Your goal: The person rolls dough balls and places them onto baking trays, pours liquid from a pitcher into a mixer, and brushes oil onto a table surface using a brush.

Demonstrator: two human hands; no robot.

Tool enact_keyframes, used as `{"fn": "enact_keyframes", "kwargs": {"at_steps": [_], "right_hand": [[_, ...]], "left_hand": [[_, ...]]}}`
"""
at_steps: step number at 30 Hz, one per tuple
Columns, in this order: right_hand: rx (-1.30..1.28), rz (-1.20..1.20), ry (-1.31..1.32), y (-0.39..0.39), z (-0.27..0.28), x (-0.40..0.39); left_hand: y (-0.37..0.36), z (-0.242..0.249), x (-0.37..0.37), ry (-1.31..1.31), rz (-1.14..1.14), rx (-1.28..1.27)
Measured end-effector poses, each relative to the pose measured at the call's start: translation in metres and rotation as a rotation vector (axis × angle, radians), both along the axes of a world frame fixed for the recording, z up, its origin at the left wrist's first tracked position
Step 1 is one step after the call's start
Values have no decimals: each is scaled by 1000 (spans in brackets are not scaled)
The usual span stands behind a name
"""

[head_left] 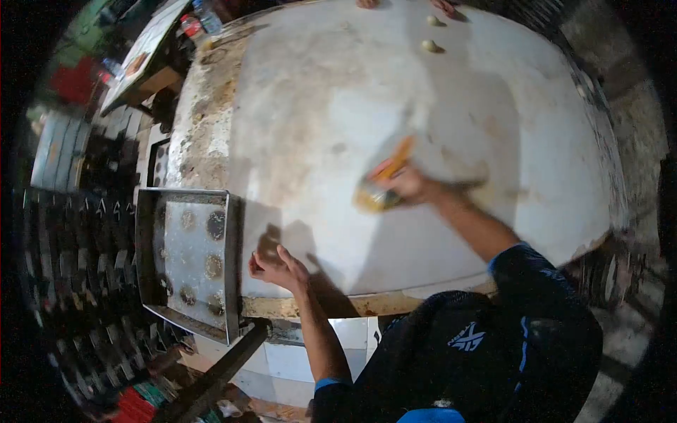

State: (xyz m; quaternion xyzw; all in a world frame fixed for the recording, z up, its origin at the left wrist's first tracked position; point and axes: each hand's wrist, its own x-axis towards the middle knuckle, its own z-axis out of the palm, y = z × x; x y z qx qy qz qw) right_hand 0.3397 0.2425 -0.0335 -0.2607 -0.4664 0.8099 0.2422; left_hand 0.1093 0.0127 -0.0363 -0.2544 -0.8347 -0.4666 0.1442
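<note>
My right hand (405, 185) is closed around a brush (402, 154) with an orange handle, its lower end smeared by motion. The brush is over the middle of the large white worktop (303, 141), which bears brownish stains. Close to the worktop's front left edge, my left hand (282, 271) is half curled with the thumb held apart, and nothing shows in it. Just left of that hand is a metal baking tray (229, 268) with dark round marks on its bottom.
Two small pale dough balls (429, 46) lie at the far side, near another person's hand (444, 7). Bottles (206, 17) stand beyond the far left corner. A dark metal rack (77, 282) fills the left, and a bar (218, 366) runs below the tray.
</note>
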Motion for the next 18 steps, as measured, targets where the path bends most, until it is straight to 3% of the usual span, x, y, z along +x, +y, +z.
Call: {"fn": "enact_keyframes", "kwargs": {"at_steps": [1, 2, 3, 4, 5, 6, 8, 9, 10, 12, 13, 14, 15, 17, 18], "right_hand": [[-150, -134, -276, 31, 30, 61], [-153, -453, -236, 60, 14, 129], [159, -843, -631, 86, 19, 187], [422, -867, -752, 117, 3, 269], [446, -1078, -1129, 109, 44, 293], [519, -1121, -1196, 118, 27, 327], [657, -1214, -1344, 137, -11, 400], [879, -1085, -1504, 129, -2, 378], [1079, -922, -1388, 124, -11, 365], [1019, -799, -841, 122, -35, 294], [837, -643, -636, 110, -49, 245], [624, -508, -466, 98, -60, 195], [636, -380, -331, 73, -47, 162], [745, -108, -62, 12, -18, 115], [777, 22, 22, -8, -4, 111]], "left_hand": [[-2, 2, 1, 19, 4, -174], [-3, 4, 3, 42, 12, -346], [-3, 0, 4, 44, -12, -352], [-2, -5, 3, 66, 27, -395], [0, -6, 3, 91, 67, -436], [3, 4, 8, 76, 112, -473], [-5, -19, -8, 295, -14, -241], [-5, -18, -3, 161, -25, -139], [-8, -25, -5, 172, 2, -135], [-31, -55, -24, 289, 200, -242], [-40, -63, -23, 326, 268, -262], [-42, -49, 5, 236, 187, -205], [-44, -36, 33, 143, 115, -147], [-55, -13, 95, 123, 238, -436], [-66, -20, 108, 76, 206, -449]]}}
